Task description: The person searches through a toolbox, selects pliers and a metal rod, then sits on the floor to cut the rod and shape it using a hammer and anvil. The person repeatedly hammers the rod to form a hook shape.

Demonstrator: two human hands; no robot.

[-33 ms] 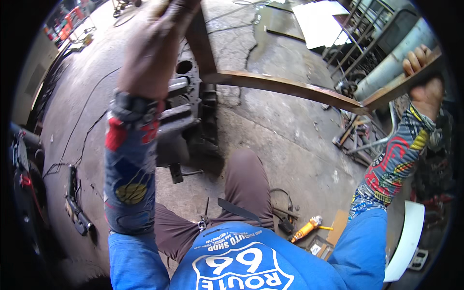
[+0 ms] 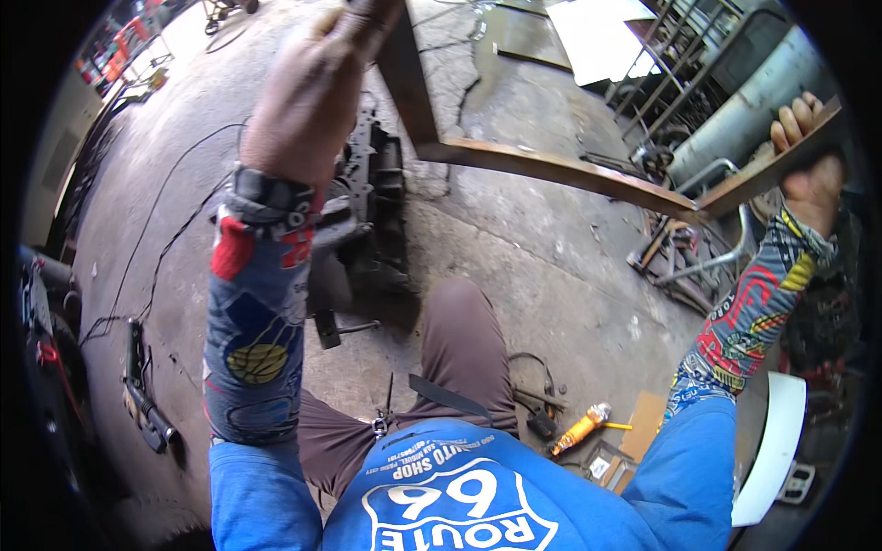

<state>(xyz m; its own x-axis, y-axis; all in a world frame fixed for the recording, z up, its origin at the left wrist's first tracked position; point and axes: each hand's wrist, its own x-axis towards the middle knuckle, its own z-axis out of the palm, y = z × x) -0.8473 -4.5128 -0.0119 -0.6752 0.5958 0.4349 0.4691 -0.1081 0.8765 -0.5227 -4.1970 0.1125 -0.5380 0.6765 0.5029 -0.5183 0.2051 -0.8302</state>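
A brown, rusty metal frame (image 2: 570, 173) of flat bars is held up in front of me, its long middle bar running between two angled side bars. My left hand (image 2: 317, 96) reaches far up and is closed on the left side bar near the top edge, where its fingers are partly cut off. On the right, my right hand (image 2: 808, 151) wraps round the other side bar, with fingers over its far side. A dark engine block (image 2: 372, 197) stands on the floor beyond my knee, partly hidden behind my left forearm.
A yellow-orange tool (image 2: 581, 430) lies on the concrete right of my knee, near cardboard (image 2: 645, 424). At far left are a black angle grinder-like tool (image 2: 142, 395) and cables. Metal racks (image 2: 675, 60), a grey cylinder (image 2: 744, 106) and scrap tubing (image 2: 703, 262) crowd the right.
My left hand and the left part of the metal frame have shifted a little to the right. The right hand has hardly moved and keeps its hold.
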